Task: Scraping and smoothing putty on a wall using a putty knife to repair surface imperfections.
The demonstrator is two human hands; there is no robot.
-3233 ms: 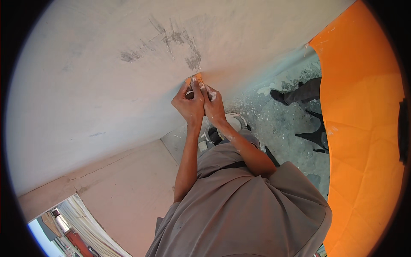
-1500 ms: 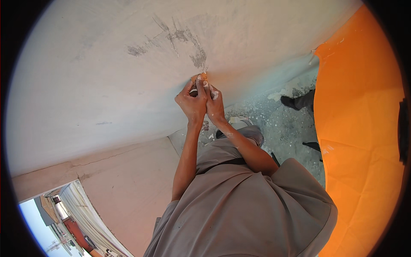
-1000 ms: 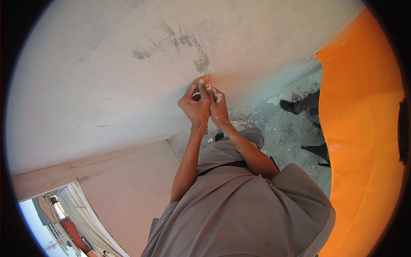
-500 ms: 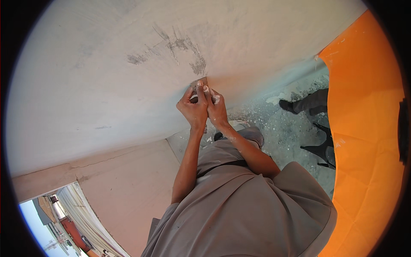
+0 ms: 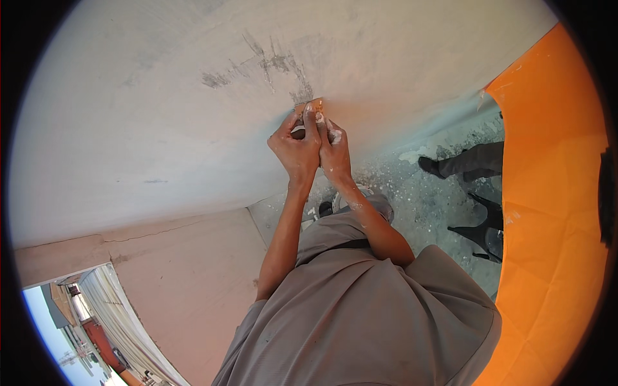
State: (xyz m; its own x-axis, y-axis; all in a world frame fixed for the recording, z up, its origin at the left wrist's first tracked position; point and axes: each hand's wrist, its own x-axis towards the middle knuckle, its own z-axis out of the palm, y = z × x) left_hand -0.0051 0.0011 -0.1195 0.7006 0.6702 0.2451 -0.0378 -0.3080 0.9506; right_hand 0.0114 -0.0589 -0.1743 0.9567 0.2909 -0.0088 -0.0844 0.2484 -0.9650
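Both my hands are together against the pale plastered wall [image 5: 161,122], just below a rough grey patch [image 5: 278,63]. My left hand [image 5: 299,148] and my right hand [image 5: 335,152] pinch a small flat orange-brown piece [image 5: 317,103] between thumbs and fingers. Its upper edge lies at the wall by the patch's lower end. The fingers cover most of it, so its exact kind cannot be made out. White powder or paste marks the fingers, mostly on the right hand.
An orange sheet [image 5: 553,193] hangs along the right. Beside it are another person's leg and dark shoe [image 5: 460,166] and a black object with pointed legs [image 5: 479,228] on the white-spattered floor [image 5: 418,212]. A window opening [image 5: 106,321] sits at lower left in a pinkish wall [image 5: 187,276].
Both hands have slid slightly up and right along the wall with the piece, toward the grey patch. The piece now shows an orange-brown face where it looked greyish before.
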